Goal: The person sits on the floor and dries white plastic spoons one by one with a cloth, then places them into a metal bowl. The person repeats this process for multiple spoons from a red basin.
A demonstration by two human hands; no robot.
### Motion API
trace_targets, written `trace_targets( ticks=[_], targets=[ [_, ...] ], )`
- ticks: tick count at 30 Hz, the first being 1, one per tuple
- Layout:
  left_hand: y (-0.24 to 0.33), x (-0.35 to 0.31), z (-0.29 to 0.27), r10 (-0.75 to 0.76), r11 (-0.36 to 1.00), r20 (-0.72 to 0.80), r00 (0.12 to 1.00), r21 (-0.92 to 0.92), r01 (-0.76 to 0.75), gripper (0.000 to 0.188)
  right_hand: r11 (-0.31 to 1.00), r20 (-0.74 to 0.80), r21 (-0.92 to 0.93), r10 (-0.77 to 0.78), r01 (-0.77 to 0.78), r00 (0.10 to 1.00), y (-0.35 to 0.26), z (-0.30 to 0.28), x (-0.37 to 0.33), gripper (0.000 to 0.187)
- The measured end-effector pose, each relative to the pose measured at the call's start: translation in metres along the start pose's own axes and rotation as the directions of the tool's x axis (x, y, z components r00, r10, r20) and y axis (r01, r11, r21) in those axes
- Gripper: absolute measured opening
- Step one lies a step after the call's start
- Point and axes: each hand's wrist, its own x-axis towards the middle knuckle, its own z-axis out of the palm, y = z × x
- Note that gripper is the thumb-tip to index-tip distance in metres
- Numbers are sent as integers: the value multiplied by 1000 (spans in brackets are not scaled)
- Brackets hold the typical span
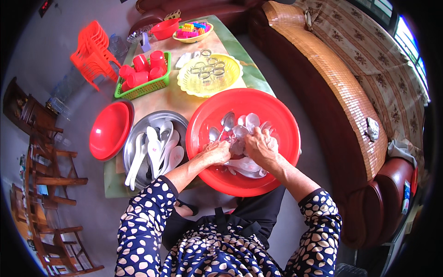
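Both my hands are inside a big red basin point(285, 115), among metal spoons point(228, 121) and pale spoons point(252, 121). My left hand point(217, 152) has its fingers bent inward near the basin's middle, and their tips are hidden. Curled fingers of my right hand point(262, 147) close around something pale that I cannot make out. White ladles point(245, 165) lie low in the basin, below the hands. To the left of it, a round steel tray point(181, 121) holds several white ladles and rice paddles point(155, 148).
A yellow scalloped basket point(233, 69) with glass cups stands beyond the basin. Red cups fill a green basket point(167, 76). A red round lid or tray point(110, 130) overhangs the table's left edge. Toy blocks point(189, 30) lie at the far end; a sofa point(318, 55) lines the right.
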Motion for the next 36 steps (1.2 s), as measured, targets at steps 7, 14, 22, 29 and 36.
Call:
trace_targets(
  ticks=[7, 14, 22, 29, 36],
  targets=[
    [-24, 17, 16, 350, 926, -494, 796, 54, -374, 26, 820, 27, 418, -442, 392, 897, 2, 15, 2, 16],
    [6, -8, -3, -230, 294, -26, 973, -955, 44, 10, 705, -259, 709, 226, 25, 939, -8, -31, 5, 19],
    [4, -18, -3, -231, -209, 13, 973, -977, -36, 32, 851, -435, 507, 112, 140, 893, -29, 14, 32, 40],
    [21, -20, -11, -262, 38, -65, 963, -998, -56, 59, 896, -422, 381, -49, 226, 905, -47, 10, 19, 15],
    [10, -23, -9, -132, -88, 102, 986, -992, 90, 65, 850, -439, 526, 288, -16, 851, -48, -19, 36, 17]
  ],
)
